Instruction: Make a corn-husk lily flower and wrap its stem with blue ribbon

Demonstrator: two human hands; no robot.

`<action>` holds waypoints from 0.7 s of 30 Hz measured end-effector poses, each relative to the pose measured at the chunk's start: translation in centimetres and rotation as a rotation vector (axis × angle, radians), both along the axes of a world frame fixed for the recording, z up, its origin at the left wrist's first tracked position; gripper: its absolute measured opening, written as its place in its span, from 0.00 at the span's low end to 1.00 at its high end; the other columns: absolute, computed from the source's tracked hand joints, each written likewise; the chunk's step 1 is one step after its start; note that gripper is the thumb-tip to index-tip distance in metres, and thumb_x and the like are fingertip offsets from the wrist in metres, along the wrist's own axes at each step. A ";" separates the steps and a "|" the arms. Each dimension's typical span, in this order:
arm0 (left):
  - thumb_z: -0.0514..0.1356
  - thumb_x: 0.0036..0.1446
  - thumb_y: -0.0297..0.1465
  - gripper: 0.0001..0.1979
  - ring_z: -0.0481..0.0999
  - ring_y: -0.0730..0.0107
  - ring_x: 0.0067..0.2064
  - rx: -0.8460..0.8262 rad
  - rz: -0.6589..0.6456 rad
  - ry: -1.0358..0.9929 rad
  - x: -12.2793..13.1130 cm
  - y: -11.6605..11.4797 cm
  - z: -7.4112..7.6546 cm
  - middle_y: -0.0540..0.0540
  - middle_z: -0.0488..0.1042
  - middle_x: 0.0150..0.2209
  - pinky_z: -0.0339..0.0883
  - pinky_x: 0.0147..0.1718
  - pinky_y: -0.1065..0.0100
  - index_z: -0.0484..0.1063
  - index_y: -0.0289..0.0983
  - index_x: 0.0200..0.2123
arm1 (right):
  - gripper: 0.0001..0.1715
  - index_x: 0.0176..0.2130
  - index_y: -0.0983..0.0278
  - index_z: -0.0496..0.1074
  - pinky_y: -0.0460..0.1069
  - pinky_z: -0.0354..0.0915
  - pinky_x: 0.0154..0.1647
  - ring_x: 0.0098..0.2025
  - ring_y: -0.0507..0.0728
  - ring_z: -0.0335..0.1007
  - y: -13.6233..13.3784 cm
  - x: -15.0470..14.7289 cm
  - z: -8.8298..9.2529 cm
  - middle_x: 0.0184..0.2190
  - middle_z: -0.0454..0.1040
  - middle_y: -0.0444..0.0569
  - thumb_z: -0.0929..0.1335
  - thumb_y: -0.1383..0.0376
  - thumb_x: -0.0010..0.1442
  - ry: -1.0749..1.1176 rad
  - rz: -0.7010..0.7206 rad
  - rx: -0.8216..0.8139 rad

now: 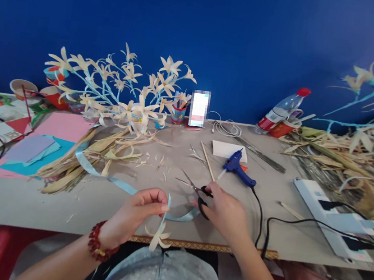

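Note:
My left hand (150, 206) pinches the light-blue wrapped stem of a cream husk flower (160, 235), which hangs petals down over the table edge. A light-blue ribbon (88, 166) trails from the roll area at left, passes behind this hand and reaches the fingers of my right hand (228, 208). That hand is closed around the black handles of scissors (197, 188). Their blades are parted and point up and left, low over the table. Whether the right fingers also grip the ribbon end, I cannot tell.
A blue glue gun (240, 168) rests near a white box (220, 149). Dry husks (68, 162) and coloured paper (62, 127) lie left. Behind stand flower branches (111, 87) and a phone (199, 109). A power strip (320, 220), bottle (280, 113) and cables are right.

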State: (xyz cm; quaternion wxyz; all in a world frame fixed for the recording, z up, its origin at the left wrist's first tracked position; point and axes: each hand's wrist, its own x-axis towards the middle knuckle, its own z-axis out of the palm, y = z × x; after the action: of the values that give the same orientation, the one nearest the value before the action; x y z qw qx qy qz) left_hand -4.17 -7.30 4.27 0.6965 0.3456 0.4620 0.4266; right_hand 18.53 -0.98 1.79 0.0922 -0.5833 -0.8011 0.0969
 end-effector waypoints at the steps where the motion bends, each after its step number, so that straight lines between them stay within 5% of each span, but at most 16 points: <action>1: 0.63 0.52 0.29 0.05 0.61 0.74 0.30 -0.001 -0.008 0.004 -0.1 0.1 0.0 0.51 0.66 0.27 0.56 0.33 0.72 0.70 0.35 0.27 | 0.20 0.38 0.61 0.65 0.47 0.48 0.22 0.28 0.57 0.70 0.5 0.1 -0.1 0.33 0.75 0.48 0.70 0.51 0.53 -0.048 -0.002 0.041; 7: 0.63 0.52 0.30 0.05 0.61 0.73 0.30 -0.004 -0.035 0.040 -1.3 0.9 0.5 0.51 0.66 0.26 0.56 0.32 0.72 0.70 0.36 0.27 | 0.15 0.31 0.62 0.66 0.46 0.48 0.23 0.27 0.54 0.68 3.0 0.9 -0.8 0.29 0.72 0.44 0.73 0.57 0.51 -0.071 0.063 -0.077; 12: 0.63 0.52 0.31 0.06 0.62 0.72 0.30 0.013 -0.003 0.085 -2.6 1.0 1.1 0.52 0.66 0.26 0.56 0.33 0.71 0.70 0.36 0.27 | 0.12 0.37 0.62 0.70 0.46 0.58 0.32 0.35 0.55 0.69 2.4 1.6 1.1 0.36 0.72 0.47 0.71 0.60 0.53 0.149 0.323 -0.184; 17: 0.64 0.51 0.31 0.06 0.65 0.71 0.32 0.020 0.031 0.068 -3.0 1.1 1.0 0.51 0.68 0.26 0.57 0.33 0.71 0.71 0.36 0.27 | 0.09 0.37 0.62 0.74 0.49 0.60 0.40 0.39 0.58 0.69 -0.2 -1.6 1.2 0.36 0.73 0.49 0.71 0.66 0.52 0.103 0.672 -0.203; 21: 0.65 0.50 0.31 0.06 0.66 0.72 0.30 0.007 0.016 0.006 -2.4 1.3 1.3 0.50 0.69 0.26 0.57 0.31 0.72 0.71 0.35 0.26 | 0.10 0.40 0.64 0.73 0.49 0.61 0.37 0.35 0.56 0.69 0.8 -4.4 0.8 0.33 0.74 0.49 0.66 0.71 0.57 0.305 0.508 -0.142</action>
State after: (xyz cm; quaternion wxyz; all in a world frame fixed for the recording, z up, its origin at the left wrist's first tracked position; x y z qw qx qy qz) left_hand -6.56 -5.98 5.60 0.6906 0.3456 0.4653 0.4326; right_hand 14.16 -0.19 2.63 0.1433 -0.3479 -0.8896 0.2589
